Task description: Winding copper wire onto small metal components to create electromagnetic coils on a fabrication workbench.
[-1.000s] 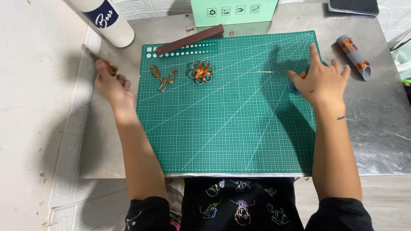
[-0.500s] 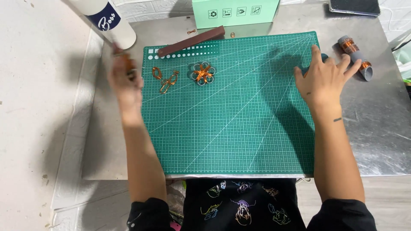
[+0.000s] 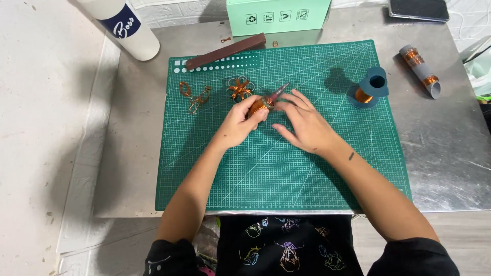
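1. A grey metal table (image 3: 445, 153) with a dull, scratched top fills most of the view.
2. A pale concrete floor (image 3: 41, 128), speckled and stained, lies to the left.
3. A white brick wall (image 3: 174, 6) runs along the far edge.
4. Soft overhead light casts faint shadows.

We see a green cutting mat (image 3: 286, 168) under the hand, a blue wire spool (image 3: 369, 89) right of it, a mint box (image 3: 279, 15) beyond it, a brown strip (image 3: 225, 51) and a white tube (image 3: 125, 25) up-left.
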